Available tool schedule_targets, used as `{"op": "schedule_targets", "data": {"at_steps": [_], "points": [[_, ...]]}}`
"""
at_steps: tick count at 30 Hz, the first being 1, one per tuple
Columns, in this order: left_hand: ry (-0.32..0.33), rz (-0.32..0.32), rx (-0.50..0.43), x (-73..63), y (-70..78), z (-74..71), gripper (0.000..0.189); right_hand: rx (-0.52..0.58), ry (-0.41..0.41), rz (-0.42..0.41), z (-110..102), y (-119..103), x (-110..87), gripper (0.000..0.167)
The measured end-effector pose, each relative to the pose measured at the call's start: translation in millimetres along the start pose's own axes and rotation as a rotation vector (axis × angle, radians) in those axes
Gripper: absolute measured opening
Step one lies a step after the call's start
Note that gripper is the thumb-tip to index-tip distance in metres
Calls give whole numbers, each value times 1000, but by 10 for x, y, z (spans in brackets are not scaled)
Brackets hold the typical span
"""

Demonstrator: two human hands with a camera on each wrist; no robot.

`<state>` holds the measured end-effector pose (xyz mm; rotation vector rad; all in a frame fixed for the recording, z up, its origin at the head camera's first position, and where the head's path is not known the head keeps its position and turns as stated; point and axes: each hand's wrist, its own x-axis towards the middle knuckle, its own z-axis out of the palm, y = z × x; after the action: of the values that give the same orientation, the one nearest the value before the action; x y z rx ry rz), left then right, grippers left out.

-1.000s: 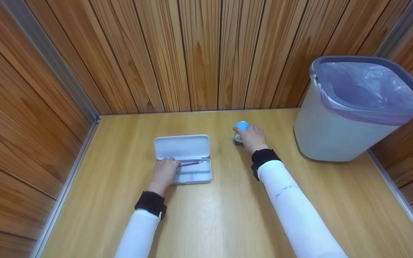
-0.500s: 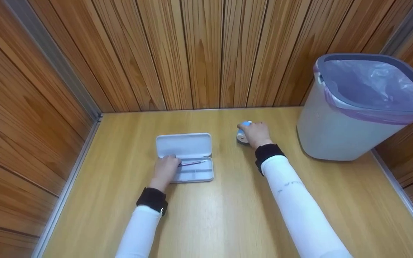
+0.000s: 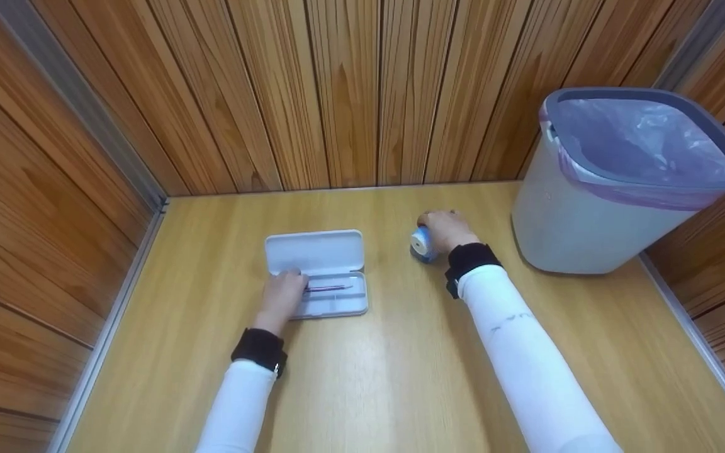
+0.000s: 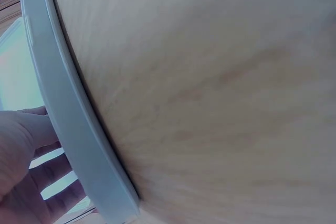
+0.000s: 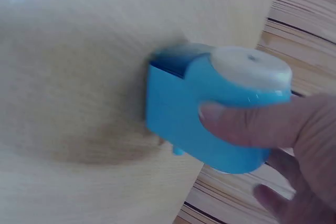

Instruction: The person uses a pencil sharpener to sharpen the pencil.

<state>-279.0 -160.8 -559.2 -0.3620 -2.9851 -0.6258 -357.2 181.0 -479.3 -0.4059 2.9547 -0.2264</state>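
In the head view a pale grey pencil case (image 3: 315,251) lies open on the table, its lid tipped back. My left hand (image 3: 282,292) reaches into its left side. Its fingertips meet the end of a thin dark-reddish pencil (image 3: 330,288) and appear to pinch it. In the left wrist view, the case's front wall (image 4: 73,98) hides the fingertips of that hand (image 4: 26,156). Farther right, my right hand (image 3: 447,230) grips a blue pencil sharpener (image 5: 184,108), thumb along its side. The sharpener's round white face has a small hole. Whether its base touches the table is unclear.
A light grey waste bin (image 3: 579,220) with a dark rim and a purple-tinted liner stands at the right. Wood-panelled walls (image 3: 350,94) close off the back and both sides of the table (image 3: 362,384).
My right hand has turned the sharpener so its white face points left and toward me. The pencil has shifted slightly left within the case, along with my left hand.
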Motion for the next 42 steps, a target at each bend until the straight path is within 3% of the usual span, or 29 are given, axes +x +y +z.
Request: {"op": "schedule_targets", "data": {"at_steps": [1, 3, 5, 8, 18, 28, 33, 42], "points": [[-2, 15, 26, -6, -7, 3, 14, 53, -13, 10, -9, 8, -28, 51], [6, 121, 182, -20, -26, 7, 10, 136, -34, 23, -15, 26, -87, 51], [11, 156, 257, -36, -46, 13, 11, 183, -43, 25, -4, 41, -134, 53], [19, 160, 290, -53, -71, 6, 13, 228, -49, 5, 26, 46, -192, 57], [58, 137, 247, -83, -16, -103, 12, 282, -70, -48, 127, -50, -347, 62], [83, 132, 194, -220, 226, -151, 11, 287, -70, -97, 254, -195, -552, 63], [103, 163, 156, -313, 378, -159, 13, 323, -69, -97, 302, -228, -671, 65], [103, 233, 181, -398, 561, -156, 7, 365, -45, -95, 385, -254, -815, 65]]}}
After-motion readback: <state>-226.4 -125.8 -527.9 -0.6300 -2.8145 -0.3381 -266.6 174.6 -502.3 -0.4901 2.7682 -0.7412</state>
